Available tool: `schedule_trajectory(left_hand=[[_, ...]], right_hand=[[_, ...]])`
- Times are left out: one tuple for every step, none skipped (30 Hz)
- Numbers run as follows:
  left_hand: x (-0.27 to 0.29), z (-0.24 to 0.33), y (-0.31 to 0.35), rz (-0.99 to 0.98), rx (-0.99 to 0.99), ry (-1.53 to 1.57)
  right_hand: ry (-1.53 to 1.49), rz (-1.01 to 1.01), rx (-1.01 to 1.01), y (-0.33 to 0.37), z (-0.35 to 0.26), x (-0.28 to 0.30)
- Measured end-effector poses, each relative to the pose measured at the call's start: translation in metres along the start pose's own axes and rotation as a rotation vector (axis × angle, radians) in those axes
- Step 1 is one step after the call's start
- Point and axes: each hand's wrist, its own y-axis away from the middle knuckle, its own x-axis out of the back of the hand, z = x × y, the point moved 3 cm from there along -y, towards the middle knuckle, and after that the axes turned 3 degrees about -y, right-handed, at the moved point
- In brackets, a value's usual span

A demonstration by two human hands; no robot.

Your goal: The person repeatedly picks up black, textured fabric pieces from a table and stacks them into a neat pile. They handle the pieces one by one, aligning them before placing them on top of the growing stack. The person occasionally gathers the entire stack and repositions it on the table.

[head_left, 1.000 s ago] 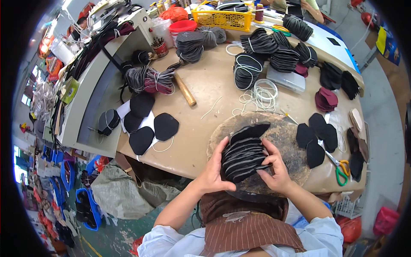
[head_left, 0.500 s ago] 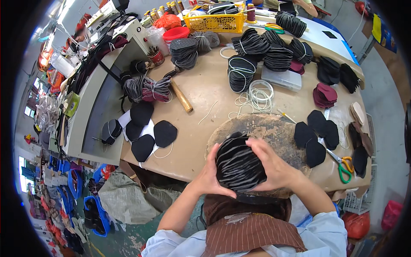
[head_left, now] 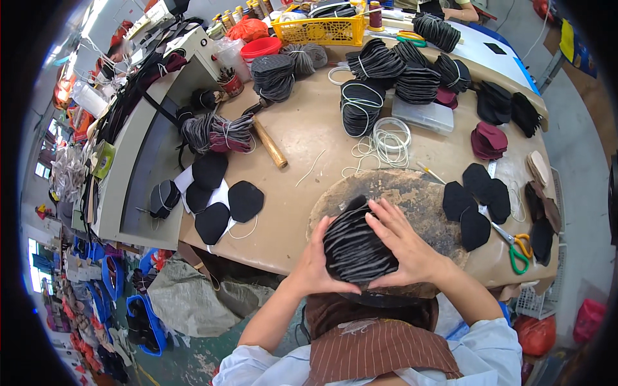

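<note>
Between my two hands is a thick stack of black fabric pieces (head_left: 360,243), its layered edges facing up. My left hand (head_left: 314,264) wraps its left side, thumb along the near edge. On the other side my right hand (head_left: 407,248) presses with fingers over the far right part and thumb at the near edge. The stack is over the near part of a round, worn wooden block (head_left: 418,199); its underside is hidden. Loose black rounded pieces (head_left: 475,230) lie right of the block, and more black pieces (head_left: 246,201) lie at the left on white sheets.
Orange-and-green-handled scissors (head_left: 515,248) lie at the right edge. A wooden-handled tool (head_left: 270,145) and a coil of white cord (head_left: 391,143) rest farther back. Tied black bundles (head_left: 364,109), a yellow basket (head_left: 322,31) and a red bucket (head_left: 261,47) stand at the rear.
The fingers of my right hand have shifted slightly over the stack's top. Both hands stay around the stack, and the view has moved a little.
</note>
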Motion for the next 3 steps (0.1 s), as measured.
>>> schedule_trajectory(left_hand=[[0.001, -0.001, 0.006, 0.014, 0.031, 0.004], [0.001, -0.003, 0.013, 0.024, 0.064, 0.01], [0.0, -0.005, 0.02, 0.02, 0.076, 0.058]], right_hand=[[0.037, -0.026, -0.039, 0.001, -0.002, -0.001], [0.001, 0.017, -0.025, 0.002, -0.003, -0.002], [-0.035, 0.06, -0.011, 0.004, -0.003, -0.005]])
